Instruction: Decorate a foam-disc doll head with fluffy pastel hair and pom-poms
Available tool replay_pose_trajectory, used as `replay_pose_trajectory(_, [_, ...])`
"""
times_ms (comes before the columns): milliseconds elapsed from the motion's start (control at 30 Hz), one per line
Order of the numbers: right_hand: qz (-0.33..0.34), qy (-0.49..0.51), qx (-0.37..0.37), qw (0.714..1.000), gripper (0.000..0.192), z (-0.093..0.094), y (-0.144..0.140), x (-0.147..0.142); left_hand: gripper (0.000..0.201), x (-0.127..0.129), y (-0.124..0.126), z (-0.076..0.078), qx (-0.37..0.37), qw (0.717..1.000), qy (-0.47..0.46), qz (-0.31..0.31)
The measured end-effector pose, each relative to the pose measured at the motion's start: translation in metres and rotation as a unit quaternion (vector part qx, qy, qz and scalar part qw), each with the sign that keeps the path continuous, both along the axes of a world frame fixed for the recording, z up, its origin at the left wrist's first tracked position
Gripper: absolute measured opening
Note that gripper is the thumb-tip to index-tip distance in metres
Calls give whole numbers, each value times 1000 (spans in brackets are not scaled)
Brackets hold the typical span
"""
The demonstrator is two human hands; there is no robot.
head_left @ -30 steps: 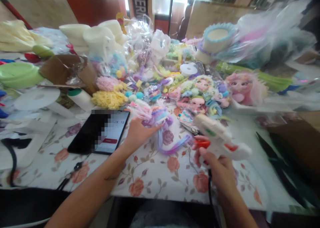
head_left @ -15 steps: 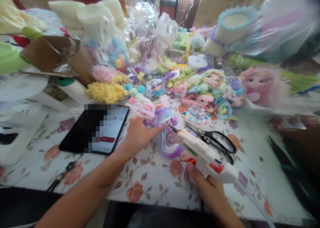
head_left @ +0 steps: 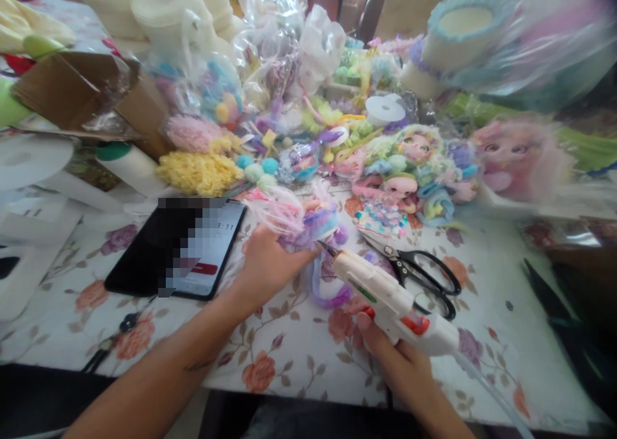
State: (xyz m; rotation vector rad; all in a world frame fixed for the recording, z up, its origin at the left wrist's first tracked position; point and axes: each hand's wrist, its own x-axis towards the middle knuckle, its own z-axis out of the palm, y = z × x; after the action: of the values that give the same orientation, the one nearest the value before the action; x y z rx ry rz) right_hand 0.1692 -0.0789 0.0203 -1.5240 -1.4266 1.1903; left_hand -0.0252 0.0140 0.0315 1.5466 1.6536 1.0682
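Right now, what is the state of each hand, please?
Left hand: closed on a pastel hair bow.
Right hand: closed on the grip of a white glue gun, its nozzle pointing at the bow.

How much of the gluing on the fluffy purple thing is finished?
Looks done: finished-looking doll faces with pastel hair lie behind. In hand: the left hand grips a fluffy purple and pink piece, and the right hand aims the white glue gun, its tip close beside the piece. Whether glue is on it cannot be told. Left: a purple ribbon hangs loose from it onto the flowered tablecloth.
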Motion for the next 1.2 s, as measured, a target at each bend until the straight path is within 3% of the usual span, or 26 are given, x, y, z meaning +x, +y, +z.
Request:
replay_pose_trajectory(267, [22, -1, 1, 1000, 44, 0, 1, 1, 14, 0, 0, -1, 15, 999, -32, -28])
replay_pose_trajectory(400, [16, -15, -5, 1000, 42, 1, 1, 0, 19, 1, -1, -1, 16, 999, -27, -15])
replay_pose_trajectory(633, [-7, -24, -13, 1000, 42, -1, -3, 0, 10, 0, -1, -1, 16, 999, -27, -28])
replay_pose_trajectory(1200, [4, -23, 17, 1000, 49, -1, -1, 0, 21, 1, -2, -3, 51, 998, -15, -27])
